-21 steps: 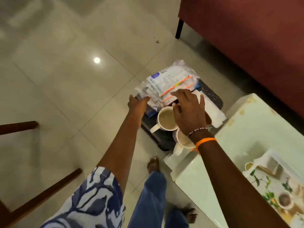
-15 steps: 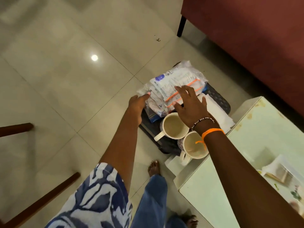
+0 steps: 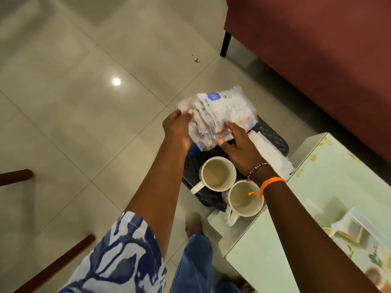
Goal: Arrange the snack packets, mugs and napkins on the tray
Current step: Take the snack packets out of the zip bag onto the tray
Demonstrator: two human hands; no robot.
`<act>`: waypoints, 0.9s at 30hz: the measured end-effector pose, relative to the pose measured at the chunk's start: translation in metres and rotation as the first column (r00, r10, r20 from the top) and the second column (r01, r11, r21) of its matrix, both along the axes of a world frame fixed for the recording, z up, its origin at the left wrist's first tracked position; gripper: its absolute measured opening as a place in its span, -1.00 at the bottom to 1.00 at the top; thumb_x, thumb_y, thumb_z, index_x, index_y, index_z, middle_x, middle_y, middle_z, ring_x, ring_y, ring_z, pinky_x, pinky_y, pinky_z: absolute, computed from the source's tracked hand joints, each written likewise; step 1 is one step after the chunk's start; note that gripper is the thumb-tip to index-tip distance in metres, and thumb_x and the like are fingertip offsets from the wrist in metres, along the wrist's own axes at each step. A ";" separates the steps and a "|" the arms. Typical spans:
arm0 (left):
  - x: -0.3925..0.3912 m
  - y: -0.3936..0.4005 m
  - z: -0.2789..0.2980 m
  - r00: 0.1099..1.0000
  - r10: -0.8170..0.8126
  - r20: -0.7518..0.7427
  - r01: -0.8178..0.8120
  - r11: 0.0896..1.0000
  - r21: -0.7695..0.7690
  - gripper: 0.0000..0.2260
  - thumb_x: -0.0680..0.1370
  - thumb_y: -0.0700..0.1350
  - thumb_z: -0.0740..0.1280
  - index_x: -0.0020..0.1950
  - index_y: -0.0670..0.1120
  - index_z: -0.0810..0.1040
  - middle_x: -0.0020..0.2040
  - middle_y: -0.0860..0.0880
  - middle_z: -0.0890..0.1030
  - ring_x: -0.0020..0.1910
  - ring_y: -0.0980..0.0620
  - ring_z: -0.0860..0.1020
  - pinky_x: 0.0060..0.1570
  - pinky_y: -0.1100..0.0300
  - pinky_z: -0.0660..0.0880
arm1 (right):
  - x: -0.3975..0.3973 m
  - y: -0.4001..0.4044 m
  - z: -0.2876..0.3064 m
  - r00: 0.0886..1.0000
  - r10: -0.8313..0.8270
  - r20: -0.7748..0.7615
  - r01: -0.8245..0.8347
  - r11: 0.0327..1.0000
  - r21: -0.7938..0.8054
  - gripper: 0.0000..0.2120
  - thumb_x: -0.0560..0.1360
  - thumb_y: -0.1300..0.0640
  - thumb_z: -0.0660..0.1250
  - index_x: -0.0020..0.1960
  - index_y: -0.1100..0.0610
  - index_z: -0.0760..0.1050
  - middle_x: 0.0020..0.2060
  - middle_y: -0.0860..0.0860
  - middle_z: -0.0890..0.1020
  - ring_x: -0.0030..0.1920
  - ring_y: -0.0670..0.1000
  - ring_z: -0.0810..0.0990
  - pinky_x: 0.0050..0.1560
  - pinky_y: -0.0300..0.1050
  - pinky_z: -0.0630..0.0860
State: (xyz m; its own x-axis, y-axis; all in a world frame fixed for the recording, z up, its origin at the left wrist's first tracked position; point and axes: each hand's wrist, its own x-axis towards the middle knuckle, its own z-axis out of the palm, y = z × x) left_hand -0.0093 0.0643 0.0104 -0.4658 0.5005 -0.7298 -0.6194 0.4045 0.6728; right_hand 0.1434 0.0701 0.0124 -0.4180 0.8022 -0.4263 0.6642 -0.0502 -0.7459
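Observation:
A stack of white snack packets (image 3: pixel 222 111) lies on the far end of a dark tray (image 3: pixel 273 136). My left hand (image 3: pixel 177 127) holds the stack's left edge, thumb on top. Against the near right edge of the packets lie the straight fingers of my right hand (image 3: pixel 239 144). White napkins (image 3: pixel 268 153) lie on the tray's right side, partly under my right wrist. Two empty white mugs stand at the near end: one mug (image 3: pixel 218 174) on the tray, the second mug (image 3: pixel 243 199) at its near corner by the table.
A pale green table (image 3: pixel 330 187) stands at right with a clear plastic box (image 3: pixel 359 227) on it. A dark red sofa (image 3: pixel 317 49) fills the top right. Brown wooden chair legs (image 3: pixel 53 265) cross the floor at left. My feet and jeans (image 3: pixel 194 261) are below the tray.
My right hand slid from over the mugs onto the packets' near edge. My left hand moved up onto the stack's left edge and took hold of it. The stack has shifted slightly.

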 end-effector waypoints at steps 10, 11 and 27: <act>0.116 -0.048 0.074 0.351 -0.359 -0.865 0.791 0.608 0.069 -0.67 0.41 -0.39 0.23 0.01 -0.09 0.66 -0.09 -0.12 0.56 0.02 -0.08 0.53 0.36 -0.09 0.32 | 0.068 -0.017 0.063 0.247 -0.868 -0.431 0.357 0.495 -0.792 -0.41 0.50 -0.20 0.05 0.32 0.21 0.38 0.25 0.19 0.53 0.20 0.15 0.54 0.27 0.09 0.48; 0.129 -0.061 0.075 0.242 -0.371 -0.896 0.836 0.549 -0.001 -0.69 0.42 -0.34 0.23 -0.02 -0.07 0.67 -0.15 -0.11 0.55 -0.02 -0.12 0.53 0.39 -0.15 0.24 | 0.084 -0.024 0.069 0.205 -0.861 -0.466 0.268 0.508 -0.819 -0.40 0.45 -0.21 0.07 0.26 0.21 0.43 0.16 0.18 0.60 0.14 0.13 0.59 0.22 0.05 0.53; 0.324 -0.243 0.043 0.413 -0.749 -0.517 0.874 0.487 -0.008 -0.54 0.47 -0.03 0.28 0.37 0.06 0.31 0.30 -0.07 0.40 0.29 -0.04 0.37 0.33 0.05 0.31 | 0.332 -0.236 0.021 0.402 -0.901 -0.163 0.756 0.427 -0.496 -0.38 0.34 0.42 0.39 0.34 0.20 0.28 0.16 0.24 0.55 0.05 0.20 0.60 0.00 0.10 0.59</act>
State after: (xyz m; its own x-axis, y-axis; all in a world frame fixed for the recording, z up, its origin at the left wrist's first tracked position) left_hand 0.3149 -0.1782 0.0537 0.0568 0.9202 -0.3872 0.2708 0.3591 0.8932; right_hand 0.4755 -0.1656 0.0334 0.2185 0.6867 -0.6933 -0.1566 -0.6766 -0.7195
